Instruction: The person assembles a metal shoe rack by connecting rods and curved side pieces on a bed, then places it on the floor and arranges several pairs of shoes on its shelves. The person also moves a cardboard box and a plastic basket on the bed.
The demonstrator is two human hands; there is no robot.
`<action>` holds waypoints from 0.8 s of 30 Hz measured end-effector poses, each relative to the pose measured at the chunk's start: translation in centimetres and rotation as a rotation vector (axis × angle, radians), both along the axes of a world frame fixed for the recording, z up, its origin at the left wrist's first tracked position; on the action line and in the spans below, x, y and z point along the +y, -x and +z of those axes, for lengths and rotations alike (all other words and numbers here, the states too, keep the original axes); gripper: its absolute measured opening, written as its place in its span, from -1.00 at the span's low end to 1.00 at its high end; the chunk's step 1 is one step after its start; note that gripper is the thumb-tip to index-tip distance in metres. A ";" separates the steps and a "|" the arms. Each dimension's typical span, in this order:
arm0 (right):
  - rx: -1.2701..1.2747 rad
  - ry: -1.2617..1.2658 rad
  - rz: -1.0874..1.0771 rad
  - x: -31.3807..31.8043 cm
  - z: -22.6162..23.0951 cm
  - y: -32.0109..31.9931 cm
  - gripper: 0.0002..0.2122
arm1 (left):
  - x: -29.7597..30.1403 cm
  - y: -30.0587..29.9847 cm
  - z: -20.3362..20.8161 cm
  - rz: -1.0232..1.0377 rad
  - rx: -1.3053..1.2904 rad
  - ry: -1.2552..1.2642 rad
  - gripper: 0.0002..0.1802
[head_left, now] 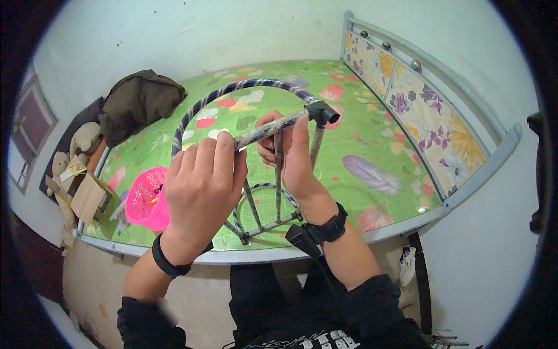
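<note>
The left hand [200, 186] is closed around the near end of a striped tube [267, 129], and the right hand [290, 148] grips the same tube farther along, by its black end cap [321, 112]. The tube belongs to a metal frame [264, 200] held above a table with a green flowered cover [372, 151]; a pink basket [146, 199] stands just left of the left hand.

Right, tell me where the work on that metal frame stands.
Done: nothing finished shows. In hand: both the left hand and right hand grip a wrapped bar of the metal frame, held over the flowered table. Its black end cap is on. What is left cannot be told from this view.
</note>
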State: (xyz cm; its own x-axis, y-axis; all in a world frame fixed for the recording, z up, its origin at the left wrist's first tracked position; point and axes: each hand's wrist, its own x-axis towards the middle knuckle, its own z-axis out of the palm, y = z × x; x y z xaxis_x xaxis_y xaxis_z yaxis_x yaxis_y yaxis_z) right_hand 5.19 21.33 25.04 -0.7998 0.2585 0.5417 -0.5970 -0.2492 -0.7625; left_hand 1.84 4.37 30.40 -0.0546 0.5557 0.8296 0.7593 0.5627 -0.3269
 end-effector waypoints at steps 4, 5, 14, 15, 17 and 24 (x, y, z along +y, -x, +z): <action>-0.059 -0.012 -0.075 0.0 1.0 0.1 -0.41 | 0.0 -0.1 0.0 0.007 -0.008 0.007 -0.74; -0.091 -0.064 -0.099 0.0 1.2 0.0 -0.43 | 0.0 -0.1 0.0 0.007 0.002 -0.002 -0.74; -0.090 0.087 -0.122 -0.4 2.3 -0.2 -0.67 | 0.3 0.3 -0.5 -0.012 0.051 -0.044 -0.78; -0.080 0.089 -0.124 -0.4 2.3 -0.1 -0.68 | 0.4 0.4 -0.5 -0.015 0.057 -0.053 -0.78; -0.111 0.136 -0.149 -0.6 2.3 0.1 -0.67 | 0.4 0.7 -0.6 -0.030 0.068 -0.074 -0.79; -0.148 0.085 -0.124 -0.7 2.2 0.1 -0.61 | -0.1 0.9 -0.7 -0.020 0.032 -0.062 -0.79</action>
